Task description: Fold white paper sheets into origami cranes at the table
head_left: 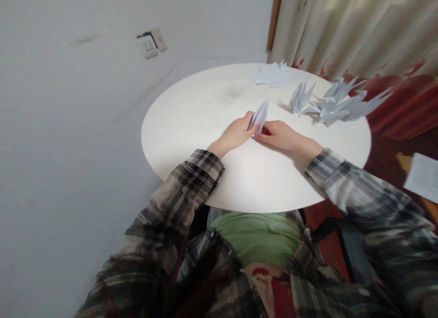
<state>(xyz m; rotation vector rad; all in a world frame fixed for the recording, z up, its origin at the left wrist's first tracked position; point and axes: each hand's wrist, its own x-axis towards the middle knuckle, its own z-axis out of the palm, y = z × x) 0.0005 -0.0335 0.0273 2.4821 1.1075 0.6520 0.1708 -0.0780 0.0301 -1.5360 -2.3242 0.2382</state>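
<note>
A folded white paper piece, narrow and pointed at the top, stands tilted between my hands over the middle of the round white table. My left hand is closed on it, with the thumb across its near face. From the other side my right hand has its fingertips at the paper's lower end; they look pinched together there. The exact grip of the right fingers is partly hidden. To the right stands another pointed folded paper, close to a cluster of paper cranes.
Flat sheets of white paper lie at the table's far edge. A wall with a socket borders the left side, and a curtain hangs behind on the right. Beside my right arm are a chair armrest and a printed sheet.
</note>
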